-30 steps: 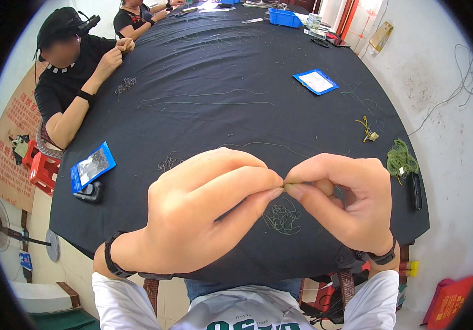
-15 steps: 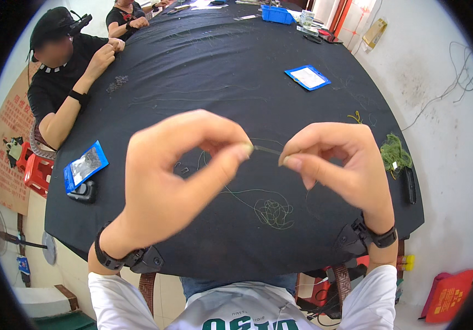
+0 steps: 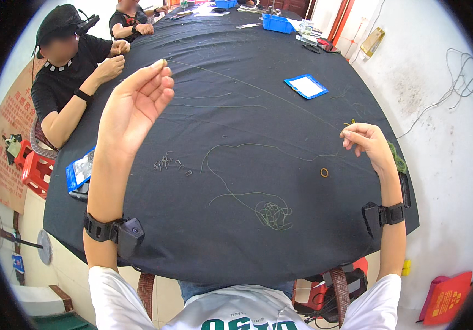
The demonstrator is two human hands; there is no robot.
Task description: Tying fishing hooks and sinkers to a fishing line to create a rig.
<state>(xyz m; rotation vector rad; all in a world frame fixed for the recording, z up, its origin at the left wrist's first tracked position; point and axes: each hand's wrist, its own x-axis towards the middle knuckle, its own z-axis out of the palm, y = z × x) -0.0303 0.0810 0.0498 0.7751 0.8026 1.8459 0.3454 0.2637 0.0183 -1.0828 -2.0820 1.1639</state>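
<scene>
My left hand [image 3: 137,107], raised over the left of the table, pinches one end of a thin green line [image 3: 264,89] between thumb and forefinger. Lower and far to the right, my right hand [image 3: 367,144] pinches the same line with its fingertips. Between them the strand runs nearly straight, slanting down to the right. Under it lies a loose tangle of green line [image 3: 274,215], with a long strand curving up toward my right hand. Several small dark metal hooks [image 3: 165,162] sit right of my left forearm. Near my right hand is a small yellow-brown ring [image 3: 324,172].
A black cloth covers the table [image 3: 231,247]. A blue-edged packet [image 3: 306,87] lies far right, another [image 3: 77,173] at the left edge. A bundle of green line [image 3: 398,159] is partly behind my right forearm. A co-worker [image 3: 63,82] sits at the left, another [image 3: 132,22] beyond.
My hands have drawn far apart, the left up and leftward, the right outward, stretching the line between them. The hooks and ring now show uncovered.
</scene>
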